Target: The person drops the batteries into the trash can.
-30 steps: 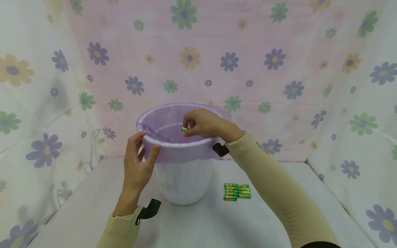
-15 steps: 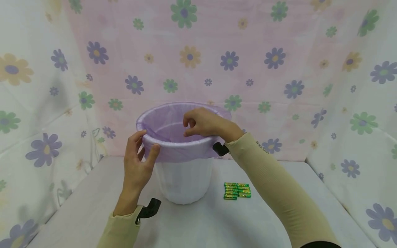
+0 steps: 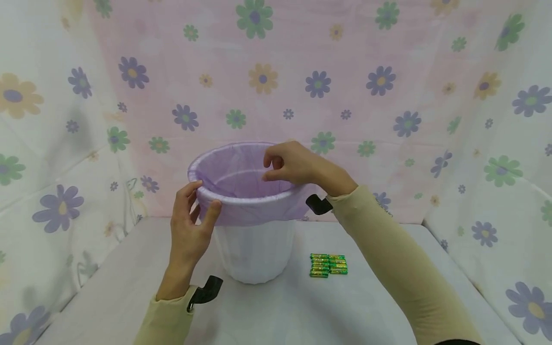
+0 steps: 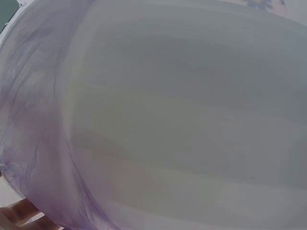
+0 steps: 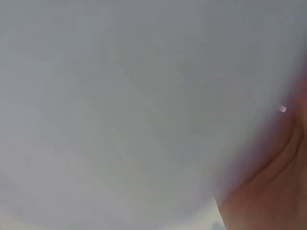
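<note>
My right hand (image 3: 297, 163), thumb and fingers parted over the bin (image 3: 254, 251), no longer pinches a battery: that drop looks done. My left hand (image 3: 189, 235) grips the rim (image 3: 250, 200); batteries (image 3: 321, 265) lie nearby.

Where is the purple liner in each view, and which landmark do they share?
Head: the purple liner, near the centre, folded over the white bin.
Left wrist: down the left side to the bottom edge.
Right wrist: probably a blurred purple strip at right, beside the right hand.
Landmark: the white bin, probably the right wrist's pale blur.
</note>
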The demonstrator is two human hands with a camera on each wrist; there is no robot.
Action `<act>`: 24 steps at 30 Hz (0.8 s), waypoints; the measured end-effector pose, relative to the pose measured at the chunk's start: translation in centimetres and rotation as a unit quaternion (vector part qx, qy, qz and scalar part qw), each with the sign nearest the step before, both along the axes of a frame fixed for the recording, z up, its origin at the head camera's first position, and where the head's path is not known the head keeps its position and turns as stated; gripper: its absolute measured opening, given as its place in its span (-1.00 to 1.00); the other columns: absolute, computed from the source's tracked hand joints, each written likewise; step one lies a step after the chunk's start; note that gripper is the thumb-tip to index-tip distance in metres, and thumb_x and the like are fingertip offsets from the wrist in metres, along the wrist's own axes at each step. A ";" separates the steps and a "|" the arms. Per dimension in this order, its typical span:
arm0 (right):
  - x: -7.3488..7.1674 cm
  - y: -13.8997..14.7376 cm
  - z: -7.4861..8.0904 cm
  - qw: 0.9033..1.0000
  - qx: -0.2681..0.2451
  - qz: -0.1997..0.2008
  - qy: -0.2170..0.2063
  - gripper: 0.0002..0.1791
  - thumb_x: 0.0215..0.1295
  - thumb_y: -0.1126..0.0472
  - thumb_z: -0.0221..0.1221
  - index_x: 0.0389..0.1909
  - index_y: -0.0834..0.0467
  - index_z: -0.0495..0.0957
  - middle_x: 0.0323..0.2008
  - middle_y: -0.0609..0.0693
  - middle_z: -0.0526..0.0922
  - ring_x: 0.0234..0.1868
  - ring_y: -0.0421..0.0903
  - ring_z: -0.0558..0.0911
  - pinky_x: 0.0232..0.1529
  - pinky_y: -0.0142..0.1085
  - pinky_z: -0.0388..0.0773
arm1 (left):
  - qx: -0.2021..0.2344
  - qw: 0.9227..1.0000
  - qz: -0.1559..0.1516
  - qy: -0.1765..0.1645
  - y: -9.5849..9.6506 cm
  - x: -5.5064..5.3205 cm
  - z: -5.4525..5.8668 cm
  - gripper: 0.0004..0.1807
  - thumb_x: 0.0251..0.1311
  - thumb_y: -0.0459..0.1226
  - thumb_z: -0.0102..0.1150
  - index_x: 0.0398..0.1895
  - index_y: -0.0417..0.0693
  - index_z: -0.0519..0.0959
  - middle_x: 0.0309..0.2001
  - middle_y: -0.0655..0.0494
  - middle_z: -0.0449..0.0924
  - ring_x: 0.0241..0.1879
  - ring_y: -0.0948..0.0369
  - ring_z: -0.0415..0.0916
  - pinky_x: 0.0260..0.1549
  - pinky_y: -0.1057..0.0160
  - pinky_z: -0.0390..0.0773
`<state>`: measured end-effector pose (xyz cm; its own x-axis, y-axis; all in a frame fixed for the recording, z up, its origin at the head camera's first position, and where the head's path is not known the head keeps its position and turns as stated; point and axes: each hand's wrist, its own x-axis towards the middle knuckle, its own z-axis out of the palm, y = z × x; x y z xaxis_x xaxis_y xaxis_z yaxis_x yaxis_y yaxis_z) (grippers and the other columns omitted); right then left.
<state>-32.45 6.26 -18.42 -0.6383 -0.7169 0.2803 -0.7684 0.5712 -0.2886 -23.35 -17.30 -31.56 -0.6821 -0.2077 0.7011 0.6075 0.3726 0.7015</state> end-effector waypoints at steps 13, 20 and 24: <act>3.7 5.6 -0.3 0.999 -0.036 0.004 0.041 -0.81 0.25 0.03 0.25 -0.30 0.06 0.55 -0.55 -0.07 0.44 -0.52 -0.14 0.40 -0.44 -0.28 0.41 | 0.008 1.000 -0.002 0.002 0.3 -0.1 -0.3 -0.43 0.16 -0.32 0.26 0.26 -0.03 0.34 0.28 0.11 0.30 0.32 0.05 0.25 0.19 -0.11 0.33; 5.7 8.4 -1.7 0.997 -0.044 -0.008 0.057 -0.71 0.24 0.04 0.27 -0.15 0.15 0.58 -0.42 -0.12 0.51 -0.39 -0.18 0.45 -0.33 -0.29 0.50 | -0.003 1.000 0.010 -0.002 -0.1 -0.1 -0.1 -0.44 0.18 -0.29 0.23 0.25 -0.05 0.33 0.28 0.11 0.30 0.32 0.04 0.24 0.19 -0.14 0.32; 6.5 9.8 -3.0 0.997 -0.054 -0.013 0.057 -0.72 0.22 0.07 0.29 -0.16 0.15 0.58 -0.39 -0.14 0.51 -0.36 -0.19 0.46 -0.29 -0.30 0.52 | -0.003 1.000 0.007 -0.002 0.0 -0.1 -0.1 -0.44 0.18 -0.29 0.22 0.26 -0.05 0.33 0.28 0.12 0.30 0.32 0.04 0.24 0.19 -0.14 0.31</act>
<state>-25.98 16.06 -21.45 -0.6161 -0.6623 0.4264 -0.7848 0.5623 -0.2606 -23.46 -17.30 -31.63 -0.6817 -0.2134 0.6998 0.5995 0.3854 0.7015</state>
